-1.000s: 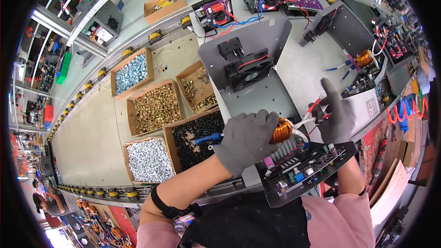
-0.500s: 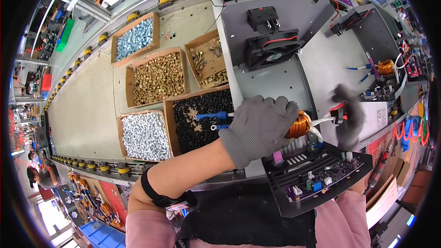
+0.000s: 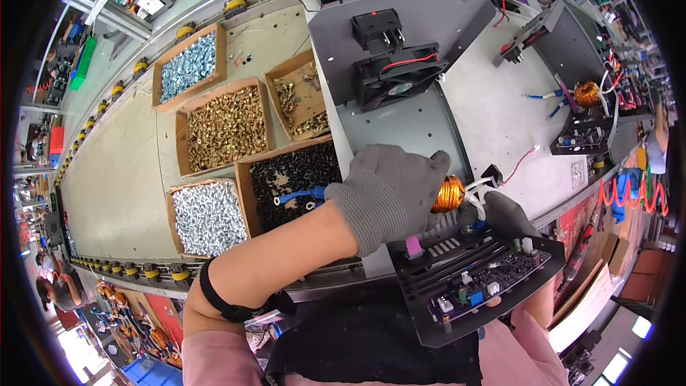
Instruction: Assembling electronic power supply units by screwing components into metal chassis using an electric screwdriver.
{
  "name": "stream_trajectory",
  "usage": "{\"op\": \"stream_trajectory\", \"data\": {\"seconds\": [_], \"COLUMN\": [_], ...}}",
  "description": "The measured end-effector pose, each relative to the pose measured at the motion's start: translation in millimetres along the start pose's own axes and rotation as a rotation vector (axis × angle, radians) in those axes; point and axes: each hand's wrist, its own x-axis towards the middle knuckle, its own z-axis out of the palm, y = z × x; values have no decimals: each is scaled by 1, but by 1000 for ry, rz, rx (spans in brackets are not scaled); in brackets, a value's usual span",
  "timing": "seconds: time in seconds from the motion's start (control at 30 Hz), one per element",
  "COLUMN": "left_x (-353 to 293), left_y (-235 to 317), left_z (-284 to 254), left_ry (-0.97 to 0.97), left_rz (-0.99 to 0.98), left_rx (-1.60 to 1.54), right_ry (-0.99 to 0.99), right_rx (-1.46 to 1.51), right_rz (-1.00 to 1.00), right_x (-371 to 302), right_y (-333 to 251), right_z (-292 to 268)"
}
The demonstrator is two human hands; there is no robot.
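Observation:
My left hand (image 3: 400, 189), in a grey glove, is closed over the upper part of a circuit board assembly, beside its copper-wound coil (image 3: 448, 194). Blue cables (image 3: 300, 195) with ring lugs come out on the left of that hand. Below it tilts the assembly's black metal panel (image 3: 457, 328), carrying a purple circuit board (image 3: 493, 287). My right hand (image 3: 509, 216), also gloved, is at the panel's upper right, close to the white wires (image 3: 474, 196) and a black ring-shaped part (image 3: 491, 175). Its fingertips are hidden. A thin red lead (image 3: 520, 165) sticks out past the ring.
Beyond my hands stands a grey metal housing (image 3: 429, 125) with a black fan (image 3: 396, 75). Cardboard boxes of silver screws (image 3: 209, 218), brass-coloured screws (image 3: 227, 129), black screws (image 3: 296, 171) and bluish screws (image 3: 188, 64) stand at left. Another part-built housing (image 3: 572, 43) is at right.
My right hand has moved down and left from the wires to the panel's edge, and the red lead now shows. The whole scene has shifted slightly left in view.

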Motion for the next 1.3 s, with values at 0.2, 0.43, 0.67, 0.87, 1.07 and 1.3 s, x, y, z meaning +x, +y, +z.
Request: {"op": "stream_trajectory", "data": {"seconds": [0.2, 0.43, 0.67, 0.87, 1.07, 1.3], "left_x": [0, -8, -20, -17, -29, -86], "left_y": [35, 19, 32, 12, -2, -64], "left_z": [16, 19, 33, 47, 37, 44], "left_ry": [190, 208, 156, 241, 577, 937], "left_rz": [-73, 116, 111, 215, 313, -124], "left_rx": [226, 27, 179, 160, -8, -99], "right_ry": [96, 63, 177, 244, 672, 570], "right_rx": [351, -115, -402, -153, -178, -1309], "right_rz": [-186, -416, -580, -707, -961, -1075], "right_x": [7, 15, 12, 18, 27, -6], "right_y": [5, 14, 8, 21, 18, -92], "right_z": [32, 24, 41, 59, 51, 81]}}
